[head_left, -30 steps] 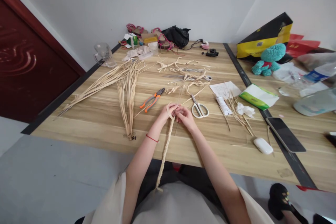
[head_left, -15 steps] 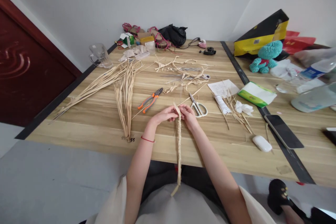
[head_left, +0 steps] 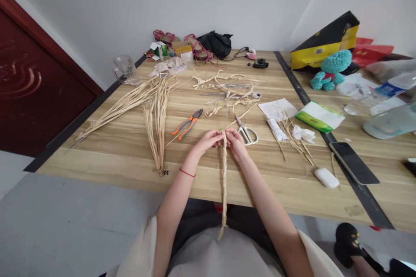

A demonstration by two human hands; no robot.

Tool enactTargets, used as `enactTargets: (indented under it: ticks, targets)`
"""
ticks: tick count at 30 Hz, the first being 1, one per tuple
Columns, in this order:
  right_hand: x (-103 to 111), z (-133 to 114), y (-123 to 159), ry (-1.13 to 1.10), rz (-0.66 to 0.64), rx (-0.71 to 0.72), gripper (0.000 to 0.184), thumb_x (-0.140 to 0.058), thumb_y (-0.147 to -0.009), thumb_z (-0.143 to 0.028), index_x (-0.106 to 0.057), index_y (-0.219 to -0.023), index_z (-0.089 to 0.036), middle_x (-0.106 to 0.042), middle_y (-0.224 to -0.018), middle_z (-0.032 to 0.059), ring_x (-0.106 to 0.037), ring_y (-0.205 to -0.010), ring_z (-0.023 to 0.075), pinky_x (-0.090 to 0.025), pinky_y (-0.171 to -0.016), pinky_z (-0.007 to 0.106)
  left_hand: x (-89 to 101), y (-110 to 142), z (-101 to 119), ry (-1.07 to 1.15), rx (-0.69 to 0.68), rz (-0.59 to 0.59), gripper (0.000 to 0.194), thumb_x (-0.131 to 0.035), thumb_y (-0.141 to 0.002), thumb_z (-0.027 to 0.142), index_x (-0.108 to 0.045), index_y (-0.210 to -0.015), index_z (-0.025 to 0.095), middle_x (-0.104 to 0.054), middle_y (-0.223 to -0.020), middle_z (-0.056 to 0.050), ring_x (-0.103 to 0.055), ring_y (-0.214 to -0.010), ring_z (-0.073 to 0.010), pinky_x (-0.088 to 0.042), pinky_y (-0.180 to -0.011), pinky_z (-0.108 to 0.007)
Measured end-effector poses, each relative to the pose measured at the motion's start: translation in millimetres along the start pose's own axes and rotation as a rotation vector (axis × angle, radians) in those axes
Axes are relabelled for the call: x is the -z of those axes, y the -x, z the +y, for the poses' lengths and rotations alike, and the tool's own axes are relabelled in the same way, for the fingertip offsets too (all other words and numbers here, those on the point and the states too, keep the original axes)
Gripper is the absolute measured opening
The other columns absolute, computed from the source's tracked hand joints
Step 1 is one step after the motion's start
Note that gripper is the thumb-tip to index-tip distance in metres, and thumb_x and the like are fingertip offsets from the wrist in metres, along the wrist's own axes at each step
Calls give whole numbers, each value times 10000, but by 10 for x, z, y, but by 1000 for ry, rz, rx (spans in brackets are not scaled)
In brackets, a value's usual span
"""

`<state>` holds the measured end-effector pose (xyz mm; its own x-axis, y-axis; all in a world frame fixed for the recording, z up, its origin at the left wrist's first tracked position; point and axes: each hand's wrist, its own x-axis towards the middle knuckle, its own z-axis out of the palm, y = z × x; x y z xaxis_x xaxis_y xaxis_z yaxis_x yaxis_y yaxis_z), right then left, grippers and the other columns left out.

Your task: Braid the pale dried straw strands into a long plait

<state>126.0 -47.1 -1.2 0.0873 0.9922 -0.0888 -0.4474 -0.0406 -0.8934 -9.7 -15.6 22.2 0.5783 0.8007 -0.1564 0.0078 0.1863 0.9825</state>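
Observation:
Both hands pinch the upper end of a pale braided straw strip (head_left: 224,177), which hangs from my fingers over the table's front edge to my lap. My left hand (head_left: 212,139) grips it from the left, fingers bent together. From the other side my right hand (head_left: 235,143) has its fingers closed at the same end. Thin wire or strands run away from the fingertips toward the back. White-handled scissors (head_left: 247,133) lie just beyond my right hand. Pliers with orange and grey handles (head_left: 187,125) rest to the left of my hands.
Bundles of long straw (head_left: 159,130) spread over the left side, near a glass mug (head_left: 126,69). Twisted straw pieces (head_left: 232,91) lie farther back. To the right are a paper sheet (head_left: 277,109), a tissue pack (head_left: 320,117), a phone (head_left: 353,163) and a white case (head_left: 326,178).
The loose strip end that stood up above my fingers is now folded down between them. The hanging tail has swung slightly right, and the view has shifted a little.

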Motion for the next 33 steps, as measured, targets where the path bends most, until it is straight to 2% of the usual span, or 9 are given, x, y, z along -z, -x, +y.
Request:
enactTargets:
  ticks: [8, 14, 20, 26, 33]
  targets:
    - [9, 6, -8, -86, 67, -36, 371, -693, -597, -231, -538, -933, -218, -582, -691, -39, -409, -428, 56, -320, -391, 187, 7, -21, -41, 50, 15, 2, 283, -624, -694, 385, -562, -758, 117, -555, -633, -2, -456, -518, -56, -332, -504, -190]
    - [-10, -34, 10, -119, 33, -125, 480, -685, -615, -241, -522, -1065, -214, -670, -859, 18, -355, -401, 50, -288, -358, 194, -7, -50, -86, 88, 16, -5, 314, -613, -700, 428, -557, -720, 119, -515, -591, 10, -434, -503, -55, -298, -477, -194]
    - [-20, -55, 20, -172, -40, -131, 461, -668, -640, -232, -521, -1077, -237, -670, -920, 20, -315, -391, 44, -305, -357, 194, -26, -41, -93, 155, 26, 16, 362, -593, -713, 479, -551, -741, 121, -501, -598, 12, -454, -530, -62, -333, -508, -199]
    - [-17, -11, 17, -171, -40, -94, 468, -691, -636, -231, -518, -1071, -247, -584, -690, -52, -372, -416, 41, -352, -399, 174, -43, -31, -63, 196, 34, -14, 371, -598, -731, 457, -607, -862, 111, -597, -692, -37, -527, -585, -83, -373, -549, -210]
    - [-47, -29, 30, -226, -13, -95, 524, -699, -602, -188, -510, -1086, -255, -608, -797, -28, -395, -453, 39, -351, -404, 166, -63, -27, -56, 259, 33, -15, 335, -680, -672, 397, -619, -812, 99, -640, -733, -57, -601, -678, -126, -434, -645, -236]
